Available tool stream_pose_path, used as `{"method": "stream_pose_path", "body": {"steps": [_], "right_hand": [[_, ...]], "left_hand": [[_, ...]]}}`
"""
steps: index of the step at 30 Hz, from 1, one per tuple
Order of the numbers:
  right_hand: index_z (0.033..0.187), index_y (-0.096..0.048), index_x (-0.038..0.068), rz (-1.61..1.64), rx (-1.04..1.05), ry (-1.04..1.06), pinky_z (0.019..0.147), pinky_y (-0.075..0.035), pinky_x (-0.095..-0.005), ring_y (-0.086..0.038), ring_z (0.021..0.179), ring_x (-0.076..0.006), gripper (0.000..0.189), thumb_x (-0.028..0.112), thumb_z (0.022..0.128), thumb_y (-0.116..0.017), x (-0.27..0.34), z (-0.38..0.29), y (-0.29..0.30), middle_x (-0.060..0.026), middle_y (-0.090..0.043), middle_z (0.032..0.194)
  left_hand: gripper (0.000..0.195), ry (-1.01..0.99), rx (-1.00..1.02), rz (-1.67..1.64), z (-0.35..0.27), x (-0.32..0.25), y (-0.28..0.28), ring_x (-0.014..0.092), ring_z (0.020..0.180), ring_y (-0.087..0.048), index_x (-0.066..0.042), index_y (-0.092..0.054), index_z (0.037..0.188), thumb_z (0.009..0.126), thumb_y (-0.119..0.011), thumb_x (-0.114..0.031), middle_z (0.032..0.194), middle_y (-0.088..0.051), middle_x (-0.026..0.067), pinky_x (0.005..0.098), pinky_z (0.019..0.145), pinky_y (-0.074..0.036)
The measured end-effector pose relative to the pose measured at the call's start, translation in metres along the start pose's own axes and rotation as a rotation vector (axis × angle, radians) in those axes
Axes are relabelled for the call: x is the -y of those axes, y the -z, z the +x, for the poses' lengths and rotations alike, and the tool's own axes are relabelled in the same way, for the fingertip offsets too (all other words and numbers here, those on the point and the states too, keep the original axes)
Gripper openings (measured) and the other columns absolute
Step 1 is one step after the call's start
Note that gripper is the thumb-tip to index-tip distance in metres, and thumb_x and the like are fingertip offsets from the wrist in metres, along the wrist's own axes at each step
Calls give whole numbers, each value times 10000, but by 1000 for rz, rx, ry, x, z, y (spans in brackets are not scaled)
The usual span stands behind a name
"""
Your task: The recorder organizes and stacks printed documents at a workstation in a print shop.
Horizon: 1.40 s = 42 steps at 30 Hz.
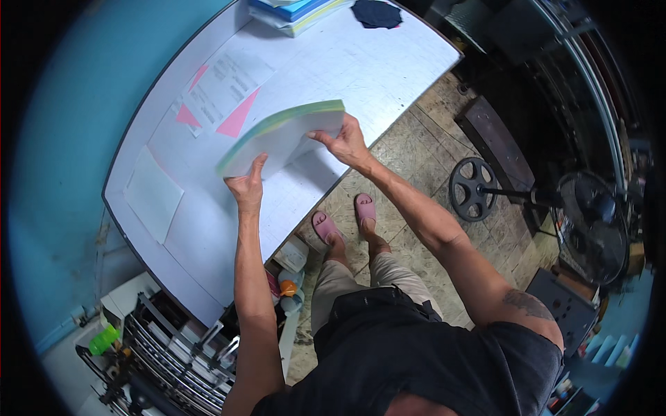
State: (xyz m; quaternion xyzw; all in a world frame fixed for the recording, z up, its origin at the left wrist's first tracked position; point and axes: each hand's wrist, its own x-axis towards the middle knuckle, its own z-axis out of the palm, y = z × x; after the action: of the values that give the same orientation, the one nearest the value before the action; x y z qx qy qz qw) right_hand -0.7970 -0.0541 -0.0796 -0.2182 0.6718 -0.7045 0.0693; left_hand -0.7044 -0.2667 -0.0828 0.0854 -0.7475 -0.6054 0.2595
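A stack of paper sheets (286, 141), white on the face towards me with green and yellow along its far edge, is held bowed above the white tabletop (333, 67). My left hand (246, 183) grips its left end, with the thumb on the near face. At the opposite end my right hand (343, 140) has hold of the stack, its thumb also laid across the white face. The fingers of both hands are largely hidden behind the paper. Beyond the stack, printed sheets (223, 86) lie on the table with pink paper (238, 114) showing beneath them.
White paper (153, 195) lies near the table's left rim. At the back are a pile of blue, white and yellow paper (296, 15) and a dark cloth (377, 14). A pedestal fan (593, 229) stands right; a machine with rollers (177, 348) is at lower left.
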Motion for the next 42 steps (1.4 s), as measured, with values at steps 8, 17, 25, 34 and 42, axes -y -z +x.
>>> {"method": "stream_pose_path", "body": {"steps": [8,17,25,34,42], "right_hand": [[1254,-531,6,-97,-324,71,774,-539,-336,-643,863,-169,462,9,813,-669,59,-137,90,-90,-670,982],[1209,-547,11,-89,-903,-184,858,-489,-333,-624,975,-202,447,112,819,-741,139,-488,243,-135,-660,1059],[1150,-568,-24,-278,-1490,-334,785,-521,-358,-670,882,-250,453,190,802,-764,215,-764,377,-170,-687,942],[1095,-608,-35,-385,-1875,-254,760,-525,-312,-662,858,-174,360,149,816,-743,322,-942,559,-120,-700,956],[1110,-619,-15,-572,-1496,-164,804,-517,-309,-652,937,-159,413,97,742,-770,439,-1108,771,-116,-683,1021]], "left_hand": [[164,62,257,-105,-56,-57,-90,195,896,-655,74,-669,998,848,-683,9,991,-688,126,346,813,-547],[464,172,622,162,-337,-160,-286,255,956,-626,119,-588,1100,775,-818,-119,1089,-647,191,381,867,-507],[264,67,1284,-86,-573,-300,-506,215,854,-655,58,-671,996,792,-766,-80,943,-708,125,361,817,-498],[170,-595,1606,-348,-766,-440,-758,200,716,-681,17,-697,949,792,-695,-49,818,-717,115,327,672,-521],[160,-569,1726,-684,-910,-507,-972,111,701,-639,-10,-697,895,766,-686,84,761,-673,54,249,649,-497]]}}
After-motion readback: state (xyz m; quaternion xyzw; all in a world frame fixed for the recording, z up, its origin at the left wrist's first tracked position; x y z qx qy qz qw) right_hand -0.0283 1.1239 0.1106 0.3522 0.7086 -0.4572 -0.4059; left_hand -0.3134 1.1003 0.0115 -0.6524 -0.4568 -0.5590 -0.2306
